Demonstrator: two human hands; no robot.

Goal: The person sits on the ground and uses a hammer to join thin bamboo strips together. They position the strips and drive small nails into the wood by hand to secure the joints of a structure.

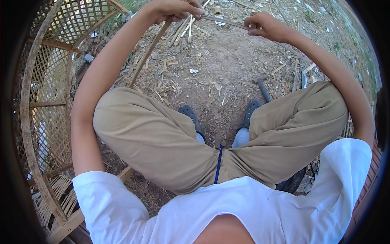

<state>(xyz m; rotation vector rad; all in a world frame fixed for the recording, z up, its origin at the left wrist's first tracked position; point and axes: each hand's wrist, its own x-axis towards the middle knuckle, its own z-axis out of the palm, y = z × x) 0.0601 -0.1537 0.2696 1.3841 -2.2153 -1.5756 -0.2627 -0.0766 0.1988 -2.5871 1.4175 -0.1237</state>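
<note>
A thin, flat bamboo strip (226,21) spans the gap between my two raised hands above the ground. My left hand (175,9), partly cut off by the top edge, is closed round its left end. Below the same hand a longer strip (149,53) slants down past my left knee; I cannot tell whether both are one bent piece. With thumb and fingers my right hand (268,26) pinches the thin strip, whose rest runs on behind that hand toward my right forearm.
A curved lattice frame (46,81) of wooden strips stands at my left. A hammer (262,87) lies by my right shoe. Split offcuts (185,30) and chips litter the dirt ground. Beyond my right knee lies a blue-and-white piece (304,77).
</note>
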